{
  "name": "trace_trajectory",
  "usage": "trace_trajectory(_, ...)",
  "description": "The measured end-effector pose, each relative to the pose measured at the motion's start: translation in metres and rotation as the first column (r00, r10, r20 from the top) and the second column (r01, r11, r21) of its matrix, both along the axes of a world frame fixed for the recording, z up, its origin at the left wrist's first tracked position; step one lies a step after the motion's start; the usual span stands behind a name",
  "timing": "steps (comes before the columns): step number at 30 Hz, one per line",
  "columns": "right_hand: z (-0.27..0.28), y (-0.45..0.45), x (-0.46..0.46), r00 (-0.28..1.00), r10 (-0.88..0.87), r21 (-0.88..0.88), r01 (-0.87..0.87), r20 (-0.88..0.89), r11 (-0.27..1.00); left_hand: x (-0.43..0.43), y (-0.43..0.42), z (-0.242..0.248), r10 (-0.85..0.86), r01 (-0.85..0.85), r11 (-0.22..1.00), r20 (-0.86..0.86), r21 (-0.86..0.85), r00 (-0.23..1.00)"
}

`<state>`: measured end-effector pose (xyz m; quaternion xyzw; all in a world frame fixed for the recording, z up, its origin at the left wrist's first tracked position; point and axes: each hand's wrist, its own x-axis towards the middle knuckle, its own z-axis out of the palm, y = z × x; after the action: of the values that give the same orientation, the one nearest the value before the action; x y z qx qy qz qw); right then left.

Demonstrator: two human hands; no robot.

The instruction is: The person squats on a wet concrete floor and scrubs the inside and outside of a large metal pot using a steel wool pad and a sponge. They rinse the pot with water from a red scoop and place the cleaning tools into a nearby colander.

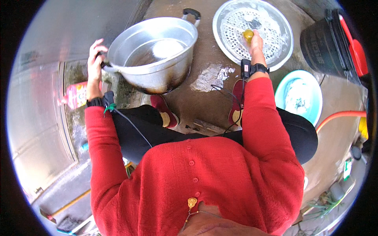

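Note:
My left hand (pixel 96 60) grips the black side handle (pixel 103 59) of a large aluminium pot (pixel 156 70). The pot tilts towards me, its lower outside is stained brown and black, and its far handle stands free. In my right hand (pixel 257 42) is a yellowish scrubbing pad (pixel 248 35), held over a round perforated metal steamer tray (pixel 277 63) with whitish suds or water on it. The fingertips of my right hand are partly hidden. Both wrists wear black straps with small devices and cables.
At right are a light-blue basin (pixel 317 97) with whitish contents, a black bucket (pixel 319 50), a red plastic scoop (pixel 358 56) and an orange hose (pixel 339 115). A pink-labelled bottle (pixel 77 94) lies left beside a metal door (pixel 38 103). The concrete floor (pixel 203 106) is wet.

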<state>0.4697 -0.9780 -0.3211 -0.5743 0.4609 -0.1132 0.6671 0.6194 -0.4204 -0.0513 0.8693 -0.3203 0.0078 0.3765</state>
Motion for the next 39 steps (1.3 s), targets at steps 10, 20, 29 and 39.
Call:
trace_trajectory(10,0.208,0.294,0.080,0.390,0.883,-0.769,-0.469,0.261,0.435,0.005,-0.028,-0.004,-0.016,0.024,0.997,0.120,-0.069,0.993)
trace_trajectory(20,0.208,0.348,-0.013,0.368,0.929,-0.920,-0.349,0.038,0.176,0.003,-0.032,-0.001,-0.099,0.090,0.994,0.159,0.061,0.982)
trace_trajectory(29,0.132,0.222,-0.068,0.110,0.989,-0.978,-0.195,-0.097,-0.074,0.011,-0.016,-0.002,-0.078,0.076,0.997,0.076,0.030,0.994)
trace_trajectory(39,0.087,0.095,-0.014,0.541,0.730,-0.857,-0.501,-0.418,-0.120,0.019,-0.005,-0.007,0.090,-0.091,0.995,-0.036,-0.031,0.995)
